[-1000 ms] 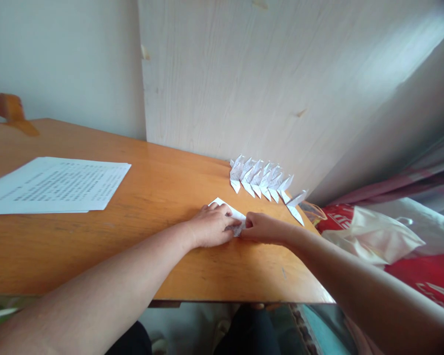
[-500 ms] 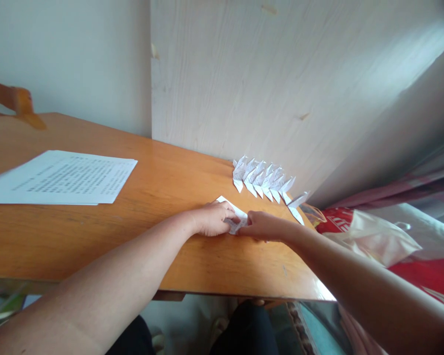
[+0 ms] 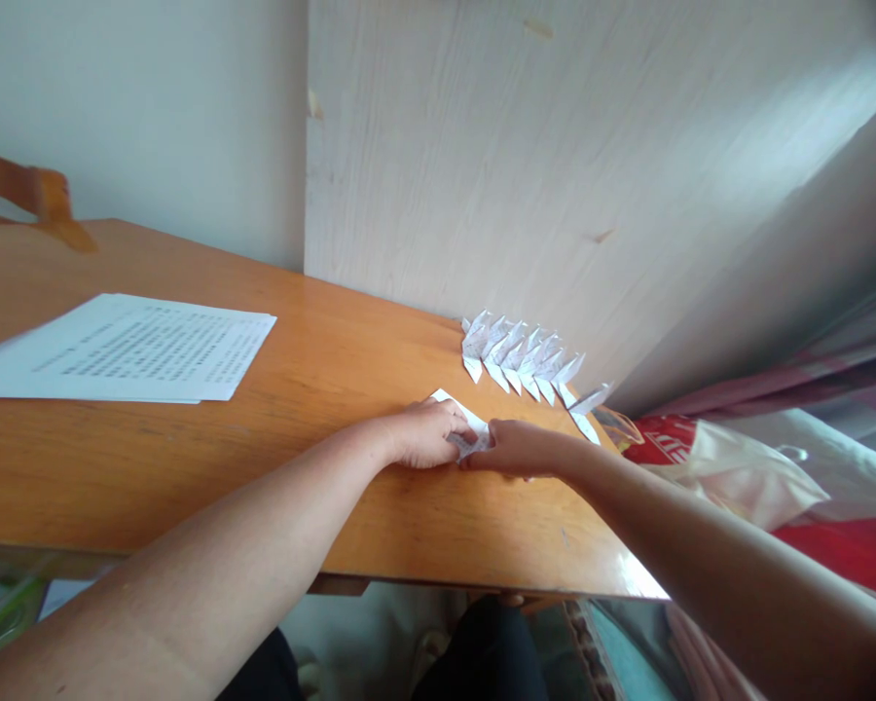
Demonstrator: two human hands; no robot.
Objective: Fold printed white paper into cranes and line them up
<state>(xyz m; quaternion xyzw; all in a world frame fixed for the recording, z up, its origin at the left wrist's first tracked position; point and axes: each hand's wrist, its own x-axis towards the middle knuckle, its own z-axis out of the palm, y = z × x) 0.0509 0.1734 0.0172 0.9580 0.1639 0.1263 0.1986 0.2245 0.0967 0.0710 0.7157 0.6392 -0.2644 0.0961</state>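
Many finished white folded-paper pieces point(image 3: 526, 352) are lying right of centre while the left hand point(image 3: 427, 436) and right hand point(image 3: 515, 448) are pinching one half-folded white printed slip point(image 3: 474, 426).

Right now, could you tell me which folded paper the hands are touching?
The folded piece held between the left hand and right hand; the other pieces stand untouched in a row behind.

folded paper piece point(image 3: 470, 428): white with fine grey print; row of folded pieces point(image 3: 526, 360): same white, grey-speckled; printed sheets point(image 3: 131, 348): white, dense grey text lines; bench point(image 3: 321, 360): warm orange wood; upright board point(image 3: 555, 166): pale wood grain; plastic bag point(image 3: 730, 467): red and white
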